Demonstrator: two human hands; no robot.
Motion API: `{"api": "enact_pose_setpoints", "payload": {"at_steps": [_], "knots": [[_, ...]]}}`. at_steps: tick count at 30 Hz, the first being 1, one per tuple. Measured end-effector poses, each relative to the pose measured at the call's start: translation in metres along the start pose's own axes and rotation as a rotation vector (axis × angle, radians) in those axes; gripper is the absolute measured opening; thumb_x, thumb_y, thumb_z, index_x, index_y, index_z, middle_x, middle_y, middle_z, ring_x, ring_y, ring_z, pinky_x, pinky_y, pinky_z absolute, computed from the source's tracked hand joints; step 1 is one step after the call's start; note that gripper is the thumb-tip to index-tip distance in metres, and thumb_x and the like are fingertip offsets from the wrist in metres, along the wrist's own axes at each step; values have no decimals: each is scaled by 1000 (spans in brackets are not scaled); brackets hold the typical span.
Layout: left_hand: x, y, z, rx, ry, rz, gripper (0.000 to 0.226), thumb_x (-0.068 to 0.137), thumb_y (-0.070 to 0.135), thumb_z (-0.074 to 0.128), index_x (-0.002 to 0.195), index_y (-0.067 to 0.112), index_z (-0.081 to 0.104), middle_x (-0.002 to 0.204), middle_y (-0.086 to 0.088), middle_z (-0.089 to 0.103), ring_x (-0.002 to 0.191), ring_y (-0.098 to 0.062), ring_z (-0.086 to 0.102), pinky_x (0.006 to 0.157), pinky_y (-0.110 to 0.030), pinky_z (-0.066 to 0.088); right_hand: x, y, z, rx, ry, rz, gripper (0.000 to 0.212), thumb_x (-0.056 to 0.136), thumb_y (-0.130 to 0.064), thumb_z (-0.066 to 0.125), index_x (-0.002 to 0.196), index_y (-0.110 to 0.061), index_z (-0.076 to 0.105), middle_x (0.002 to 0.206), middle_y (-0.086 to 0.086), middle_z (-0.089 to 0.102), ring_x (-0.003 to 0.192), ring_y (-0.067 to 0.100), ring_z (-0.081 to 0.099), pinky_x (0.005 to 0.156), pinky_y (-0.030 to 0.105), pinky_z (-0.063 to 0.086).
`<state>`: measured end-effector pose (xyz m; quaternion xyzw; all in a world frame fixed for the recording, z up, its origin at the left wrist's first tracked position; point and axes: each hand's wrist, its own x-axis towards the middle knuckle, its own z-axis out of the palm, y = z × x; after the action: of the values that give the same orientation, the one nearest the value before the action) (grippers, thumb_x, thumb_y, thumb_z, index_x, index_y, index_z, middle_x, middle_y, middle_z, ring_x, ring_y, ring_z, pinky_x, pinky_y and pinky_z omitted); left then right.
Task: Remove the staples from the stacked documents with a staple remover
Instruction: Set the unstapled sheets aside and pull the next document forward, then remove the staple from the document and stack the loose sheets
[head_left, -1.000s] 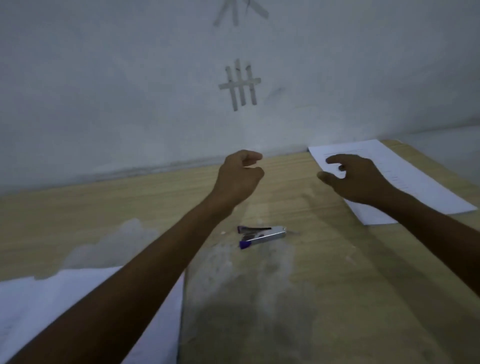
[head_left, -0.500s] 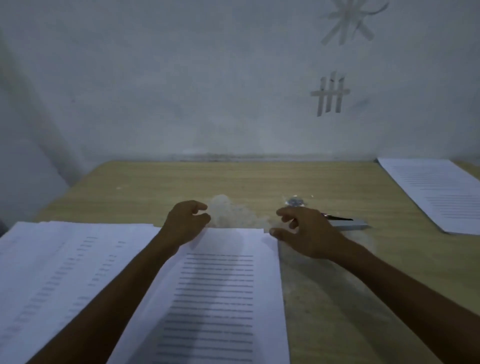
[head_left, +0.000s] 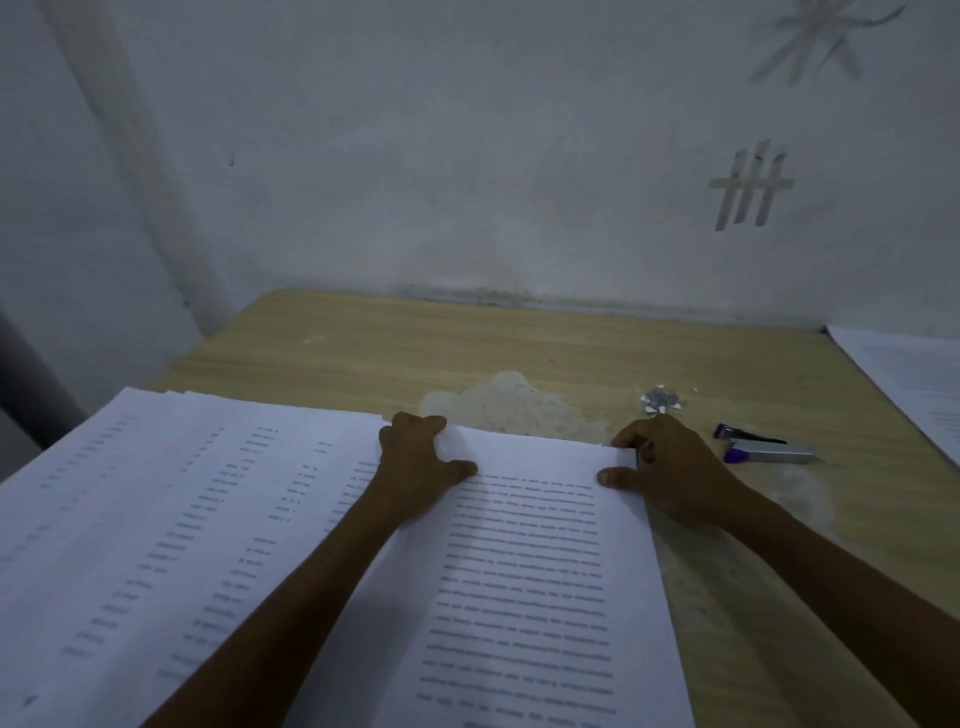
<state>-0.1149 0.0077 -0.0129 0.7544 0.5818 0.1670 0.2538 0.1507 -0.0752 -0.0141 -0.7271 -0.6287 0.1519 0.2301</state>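
Observation:
A printed document (head_left: 524, 571) lies on the wooden table (head_left: 395, 353) in front of me, overlapping a wider stack of printed sheets (head_left: 171, 519) on the left. My left hand (head_left: 415, 467) grips the document's top left edge, thumb on top of the page. My right hand (head_left: 670, 467) pinches its top right corner, thumb flat on the paper. The staple remover (head_left: 763, 451), silver with purple ends, lies on the table just right of my right hand, untouched. A small heap of pulled staples (head_left: 661, 400) sits behind it.
Another pile of papers (head_left: 914, 384) lies at the table's far right edge. A worn pale patch (head_left: 514, 410) marks the tabletop beyond the document. The wall runs close behind the table, with tape marks on it.
My view swung left and down from the right-hand pile. Both hands came down from hovering over the table and took hold of the document's top edge.

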Motion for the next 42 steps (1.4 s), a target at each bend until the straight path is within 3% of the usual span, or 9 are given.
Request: {"api": "enact_pose_setpoints", "payload": {"at_steps": [6,13,19,24,26,32,34,37,42], "knots": [[-2,8,-2,1,-46,-24,74,79,45,70,140,18,37,140,-12,28,131,-29,23,105,-37,26,0,-3,1,124,34,21,30,73,-22,81,86,-17,54,85,-2,59,74,11,56,55,21,37],[-2,11,3,-179,30,1,58,79,28,73,129,21,46,128,-9,45,124,-28,33,104,-40,32,-5,-7,3,400,130,79,21,81,-2,70,78,-14,53,80,9,60,74,27,59,64,35,48],[-1,16,6,-369,78,10,78,76,31,76,140,18,34,133,-9,46,121,-27,44,103,-47,39,-10,-15,-10,744,241,177,6,91,-7,61,94,-11,60,92,10,64,76,23,61,65,33,52],[-7,29,-1,-724,-79,26,31,86,22,67,115,10,61,107,0,67,84,-6,65,68,-17,53,-13,-19,-27,892,345,136,6,91,-7,59,90,-12,60,85,8,65,66,17,63,52,26,52],[-9,32,-3,-828,-161,30,22,87,20,66,107,11,67,99,2,70,88,-12,68,75,-22,56,-12,-20,-34,906,409,130,4,91,-7,59,95,-8,60,82,3,65,57,4,63,47,17,50],[-11,41,-1,-1045,-251,26,33,86,13,65,118,8,63,119,-8,66,108,-23,63,100,-39,47,-13,-23,-54,1021,488,102,19,90,-9,61,108,-8,63,75,-15,72,64,3,67,55,16,53],[-10,44,-1,-1075,-218,25,34,86,14,65,120,9,62,118,-8,66,108,-24,63,100,-42,47,-17,-26,-59,1099,425,115,29,84,-18,67,112,-10,63,90,-9,72,73,9,68,58,21,56],[-11,54,-6,-1116,-146,41,31,88,15,64,118,12,61,117,-6,67,108,-25,63,98,-41,48,-26,-23,-58,1171,231,104,71,53,-42,85,113,-11,65,106,3,72,88,21,70,63,29,58],[-14,74,-19,-1184,-36,104,32,87,18,65,118,10,62,113,-8,68,101,-28,66,89,-41,54,-43,-20,-49,1153,195,41,88,38,-50,92,112,-12,65,112,4,71,95,22,70,68,27,57]]}}
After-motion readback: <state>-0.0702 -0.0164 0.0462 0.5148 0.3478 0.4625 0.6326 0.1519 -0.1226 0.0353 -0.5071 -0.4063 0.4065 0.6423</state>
